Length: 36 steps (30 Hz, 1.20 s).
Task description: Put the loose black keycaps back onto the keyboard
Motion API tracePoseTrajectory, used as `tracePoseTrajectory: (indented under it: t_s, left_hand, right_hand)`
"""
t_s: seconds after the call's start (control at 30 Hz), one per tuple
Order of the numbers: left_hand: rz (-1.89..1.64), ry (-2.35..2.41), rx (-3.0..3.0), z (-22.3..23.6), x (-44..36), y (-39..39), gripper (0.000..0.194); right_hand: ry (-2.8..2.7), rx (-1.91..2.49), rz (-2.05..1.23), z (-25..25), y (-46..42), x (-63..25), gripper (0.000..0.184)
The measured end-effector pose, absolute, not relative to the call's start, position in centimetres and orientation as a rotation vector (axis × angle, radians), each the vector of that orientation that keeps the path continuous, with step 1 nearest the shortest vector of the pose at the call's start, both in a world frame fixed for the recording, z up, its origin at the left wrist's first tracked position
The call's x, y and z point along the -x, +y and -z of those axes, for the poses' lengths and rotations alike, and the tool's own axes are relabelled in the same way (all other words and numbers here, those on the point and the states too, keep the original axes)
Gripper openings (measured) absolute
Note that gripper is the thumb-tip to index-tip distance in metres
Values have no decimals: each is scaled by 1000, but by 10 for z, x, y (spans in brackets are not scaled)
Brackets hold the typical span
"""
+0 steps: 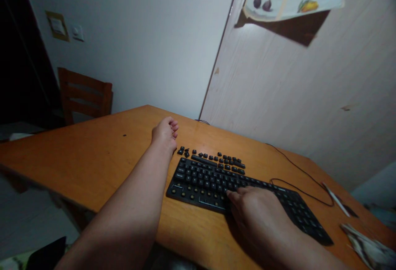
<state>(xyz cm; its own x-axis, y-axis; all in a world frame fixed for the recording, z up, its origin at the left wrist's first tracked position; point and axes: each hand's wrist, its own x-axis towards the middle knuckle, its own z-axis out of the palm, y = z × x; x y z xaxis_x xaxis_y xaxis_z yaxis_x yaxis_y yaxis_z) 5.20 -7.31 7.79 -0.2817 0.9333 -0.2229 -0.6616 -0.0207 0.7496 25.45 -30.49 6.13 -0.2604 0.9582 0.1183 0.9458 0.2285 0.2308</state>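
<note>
A black keyboard lies on the orange wooden table, with several keycaps pulled off and set in a row just behind it. My left hand rests on the table beyond the keyboard's left end, fingers curled under; whether it holds anything is hidden. My right hand lies over the middle of the keyboard, fingers bent down onto the keys, fingertips pressed at the key rows.
The keyboard's black cable loops across the table toward the wall. A white pen and a printed paper lie at the right end. A wooden chair stands behind the table's left side.
</note>
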Motion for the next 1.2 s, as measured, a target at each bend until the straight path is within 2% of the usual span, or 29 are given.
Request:
tracePoseTrajectory:
  t_s: [0.47,0.6,0.77,0.93,1.2]
  left_hand:
    - [-1607,944,-399,-76,-53,-73,9]
    - [-1592,944,-413,-76,-54,-73,9]
    - [-1585,952,-399,-75,-54,-72,9]
    - [-1595,929,-412,-74,-54,-71,9]
    - [-1587,940,-434,-77,-56,-76,10]
  right_hand:
    - [2453,-2010,-211,-74,-297,-263,29]
    - [2424,-2193,-199,-90,-264,-282,29]
    - [2302,-2288,-18,-91,-197,-306,27]
    - [2251,-2278,42,-77,-149,-314,28]
    - [2254,-2199,135,-67,-121,-314,30]
